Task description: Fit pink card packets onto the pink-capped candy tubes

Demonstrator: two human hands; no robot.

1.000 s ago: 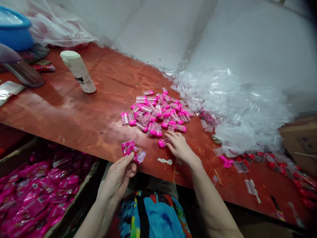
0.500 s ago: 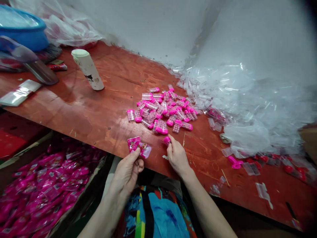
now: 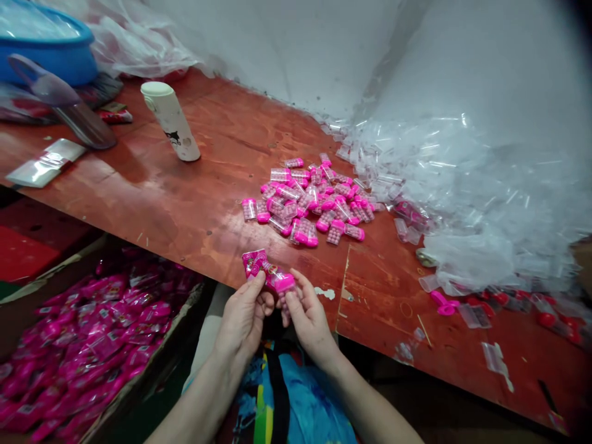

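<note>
My left hand (image 3: 245,311) pinches a pink printed wrapper (image 3: 254,262) between thumb and fingers at the table's front edge. Right beside it, my right hand (image 3: 308,311) grips a small clear candy tube (image 3: 285,282) with a bright pink cap. The cap meets the right end of the wrapper; whether it is inside or only against it, I cannot tell. Beyond my hands lies a pile of similar candy tubes (image 3: 308,200), filled with small pale pink balls.
An open box (image 3: 152,370) of pink packets (image 3: 87,345) stands below left. Clear plastic pieces (image 3: 462,185) heap against the wall at right. A white bottle (image 3: 171,123), a purple-handled scoop (image 3: 69,105) and a blue basin (image 3: 55,55) are at left on the red table (image 3: 198,203).
My right hand has come back from the pile's near edge with a candy tube, bringing it to the wrapper. My left hand keeps its hold on the wrapper. The view has shifted slightly.
</note>
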